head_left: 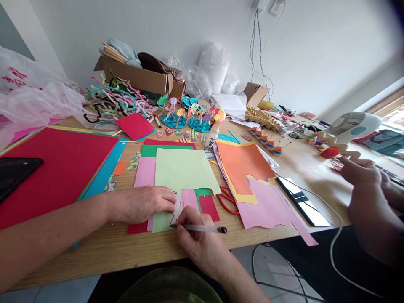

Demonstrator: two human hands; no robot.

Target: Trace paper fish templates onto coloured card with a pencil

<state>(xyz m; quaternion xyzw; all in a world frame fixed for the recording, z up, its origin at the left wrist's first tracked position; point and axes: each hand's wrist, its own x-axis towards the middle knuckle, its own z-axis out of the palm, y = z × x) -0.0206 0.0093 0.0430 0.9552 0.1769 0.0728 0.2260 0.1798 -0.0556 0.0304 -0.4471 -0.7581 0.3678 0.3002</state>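
Observation:
My right hand [197, 240] grips a pen [205, 228] with a clear barrel and a black end. The pen's tip is at the lower edge of a small white paper cutout [175, 213] with dark outlines. My left hand [142, 205] lies flat with its fingertips at the cutout's left side, nothing grasped. Under the cutout is a light green sheet [186, 166], notched along its lower right part. Pink, red and green sheets lie beneath that one. Red-handled scissors [229, 204] sit just to the right, partly covered by paper.
Large red sheets [78, 160] and a black phone [17, 172] lie on the left. An orange sheet [244, 162] and a glue bottle [212, 136] stand to the right. Behind are paper fish decorations [175, 120] and pipe cleaners [116, 99]. Another person's hand [361, 174] holds folded paper.

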